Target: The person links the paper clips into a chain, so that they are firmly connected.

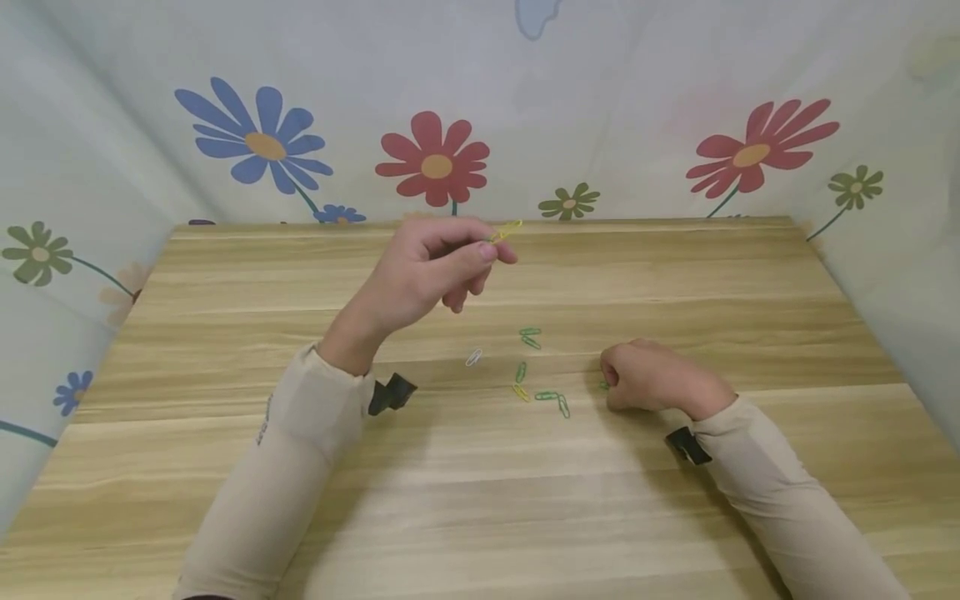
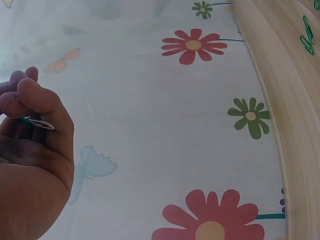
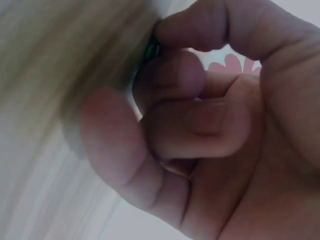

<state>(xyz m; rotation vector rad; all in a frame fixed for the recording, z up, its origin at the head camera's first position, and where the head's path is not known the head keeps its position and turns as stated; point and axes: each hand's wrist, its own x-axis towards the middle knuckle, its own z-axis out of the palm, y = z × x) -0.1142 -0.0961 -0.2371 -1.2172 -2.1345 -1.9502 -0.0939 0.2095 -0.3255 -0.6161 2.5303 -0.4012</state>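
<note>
Raised above the back of the table, my left hand [image 1: 423,275] pinches a yellow paper clip [image 1: 510,230] between thumb and fingers. From the left wrist view, a white paper clip [image 2: 42,123] and a bit of green clip also show inside the curled fingers, which hide how they join. Low at the right, my right hand [image 1: 660,379] has its fingertips down at the tabletop. Between its thumb and forefinger it pinches a green paper clip [image 3: 152,49], mostly covered by the fingers.
Between the hands lie several green paper clips [image 1: 546,396], one yellow paper clip [image 1: 521,392] and one white paper clip [image 1: 474,357]. They are scattered on the wooden table [image 1: 480,517]. A flower-printed wall covering [image 1: 615,100] rises behind the table's back edge.
</note>
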